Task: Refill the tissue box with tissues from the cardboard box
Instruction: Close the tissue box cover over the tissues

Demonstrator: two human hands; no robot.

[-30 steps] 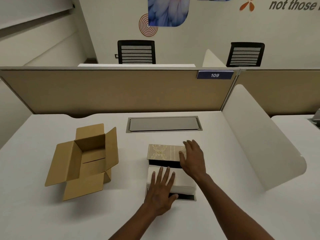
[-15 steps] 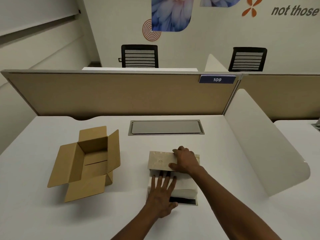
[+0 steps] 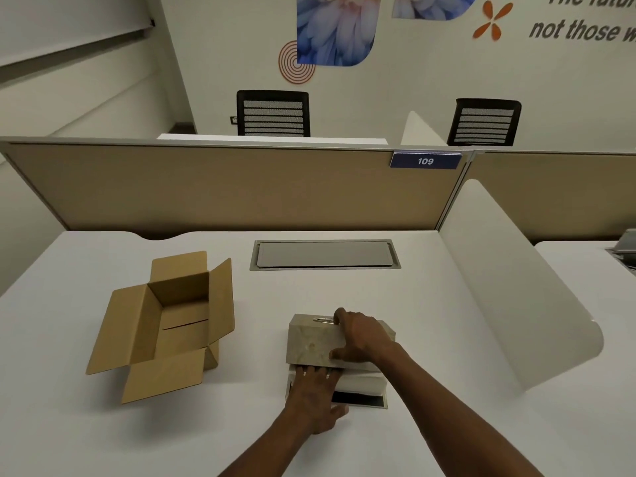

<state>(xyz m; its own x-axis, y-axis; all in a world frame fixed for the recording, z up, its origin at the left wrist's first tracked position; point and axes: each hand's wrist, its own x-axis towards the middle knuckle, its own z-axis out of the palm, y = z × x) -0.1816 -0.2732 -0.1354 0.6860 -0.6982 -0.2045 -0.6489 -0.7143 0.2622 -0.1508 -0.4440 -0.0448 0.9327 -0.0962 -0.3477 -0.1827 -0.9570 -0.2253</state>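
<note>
A beige marbled tissue box cover (image 3: 313, 344) with a slot on top hangs tilted over a white stack of tissues (image 3: 361, 382) that rests on a dark base tray (image 3: 364, 400). My right hand (image 3: 359, 337) grips the cover across its top and near side. My left hand (image 3: 315, 394) lies flat with fingers spread on the front of the tissue stack, fingertips under the cover's edge. An open brown cardboard box (image 3: 165, 325), flaps spread and inside bare, sits to the left on the white desk (image 3: 430, 339).
A grey cable hatch (image 3: 325, 254) is set into the desk behind the tissue box. A white curved divider (image 3: 516, 294) stands at the right, a tan partition (image 3: 223, 187) along the back. Two black chairs stand beyond it.
My right hand has swung the cover from lying behind the tissue stack up and over it, toward me. My left hand stayed pressed on the tissues.
</note>
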